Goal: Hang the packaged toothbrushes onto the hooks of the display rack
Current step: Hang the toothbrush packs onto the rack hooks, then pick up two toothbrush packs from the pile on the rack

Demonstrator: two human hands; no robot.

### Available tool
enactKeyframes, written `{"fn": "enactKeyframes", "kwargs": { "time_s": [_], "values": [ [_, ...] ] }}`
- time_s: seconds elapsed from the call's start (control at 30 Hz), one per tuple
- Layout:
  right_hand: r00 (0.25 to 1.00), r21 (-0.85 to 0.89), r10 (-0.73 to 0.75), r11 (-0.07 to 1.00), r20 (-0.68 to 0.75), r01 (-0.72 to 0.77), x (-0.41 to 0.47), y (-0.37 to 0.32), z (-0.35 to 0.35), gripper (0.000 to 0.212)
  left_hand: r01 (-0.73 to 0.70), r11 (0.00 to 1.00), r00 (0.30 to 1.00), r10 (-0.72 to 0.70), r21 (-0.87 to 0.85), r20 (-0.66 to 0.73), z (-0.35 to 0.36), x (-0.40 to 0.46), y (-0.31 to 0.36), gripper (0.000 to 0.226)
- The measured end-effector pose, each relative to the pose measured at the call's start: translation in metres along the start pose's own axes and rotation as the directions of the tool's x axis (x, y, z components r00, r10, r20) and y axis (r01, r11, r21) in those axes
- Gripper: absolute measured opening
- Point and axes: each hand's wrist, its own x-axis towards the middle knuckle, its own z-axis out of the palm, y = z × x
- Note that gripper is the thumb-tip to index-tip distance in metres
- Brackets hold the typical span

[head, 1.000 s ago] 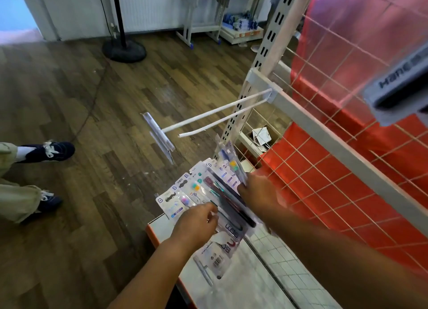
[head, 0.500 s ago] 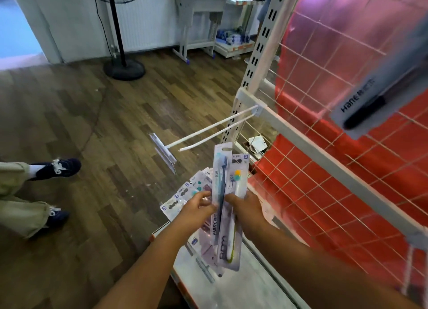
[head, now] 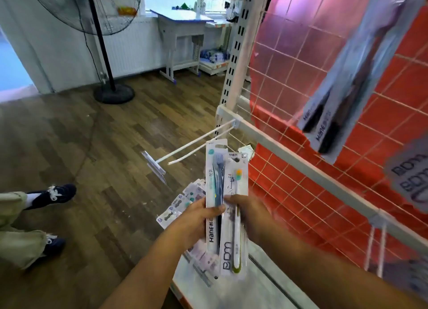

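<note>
Head view shows both hands holding toothbrush packs upright, just below the white hook (head: 199, 144). Left hand (head: 196, 218) grips the Hane pack (head: 214, 183) — its thumb lies across the front. Right hand (head: 245, 211) holds the BDM pack (head: 236, 193) from behind. More packs (head: 180, 204) fan out behind the left hand — near the red wire rack (head: 301, 169).
</note>
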Motion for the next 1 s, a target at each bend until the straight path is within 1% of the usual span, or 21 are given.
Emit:
{"fn": "enactKeyframes", "kwargs": {
  "time_s": [0.1, 0.23, 0.3, 0.37, 0.47, 0.53, 0.6, 0.63, 0.7, 0.77, 0.83, 0.9, 1.0],
  "values": [
    [0.995, -0.049, -0.083, 0.995, 0.046, 0.085, -0.020, -0.013, -0.002, 0.024, -0.039, 0.999, 0.999, 0.039, -0.030, 0.012, 0.008, -0.014, 0.009, 0.032],
    [0.970, -0.135, -0.243, 0.960, 0.027, 0.244, -0.043, -0.028, 0.000, 0.013, -0.110, 0.994, 0.994, 0.110, -0.010, 0.015, 0.021, -0.030, 0.022, 0.032],
    [0.957, -0.122, -0.288, 0.950, 0.022, 0.289, -0.054, -0.034, 0.002, 0.013, -0.140, 0.990, 0.990, 0.140, -0.009, 0.007, 0.028, -0.036, 0.030, 0.029],
    [0.954, -0.090, -0.300, 0.950, 0.003, 0.299, -0.063, -0.042, 0.004, 0.015, -0.158, 0.987, 0.987, 0.158, -0.009, 0.026, 0.033, -0.041, 0.039, 0.030],
    [0.951, -0.086, -0.305, 0.950, -0.046, 0.301, -0.072, -0.056, 0.003, 0.017, -0.219, 0.975, 0.973, 0.221, -0.037, 0.060, 0.033, -0.046, 0.049, 0.038],
    [0.953, -0.034, -0.297, 0.955, -0.058, 0.295, -0.074, -0.065, 0.002, 0.018, -0.246, 0.968, 0.968, 0.248, -0.045, 0.040, 0.026, -0.051, 0.055, 0.046],
    [0.964, 0.042, -0.258, 0.964, -0.066, 0.261, -0.080, -0.074, 0.005, 0.020, -0.261, 0.965, 0.965, 0.262, -0.035, 0.014, 0.015, -0.056, 0.060, 0.047],
    [0.971, 0.089, -0.232, 0.967, -0.062, 0.237, -0.082, -0.078, 0.008, 0.023, -0.265, 0.964, 0.964, 0.265, -0.029, 0.012, 0.008, -0.060, 0.063, 0.045],
    [0.980, 0.183, -0.200, 0.963, -0.010, 0.198, -0.088, -0.083, 0.016, 0.028, -0.266, 0.964, 0.964, 0.266, -0.004, 0.028, -0.004, -0.070, 0.069, 0.042],
    [0.980, 0.231, -0.195, 0.956, 0.037, 0.181, -0.095, -0.086, 0.026, 0.027, -0.270, 0.963, 0.962, 0.268, 0.015, 0.052, -0.017, -0.081, 0.075, 0.037],
    [0.976, 0.208, -0.211, 0.959, 0.063, 0.194, -0.103, -0.087, 0.037, 0.019, -0.277, 0.960, 0.960, 0.274, 0.048, 0.067, -0.031, -0.090, 0.081, 0.029],
    [0.970, 0.141, -0.232, 0.965, 0.070, 0.221, -0.108, -0.084, 0.046, 0.014, -0.280, 0.957, 0.959, 0.275, 0.081, 0.070, -0.043, -0.097, 0.086, 0.028],
    [0.960, 0.066, -0.277, 0.959, 0.031, 0.274, -0.118, -0.081, 0.060, 0.028, -0.287, 0.950, 0.957, 0.280, 0.123, 0.072, -0.055, -0.105, 0.094, 0.026]
  ]
}}
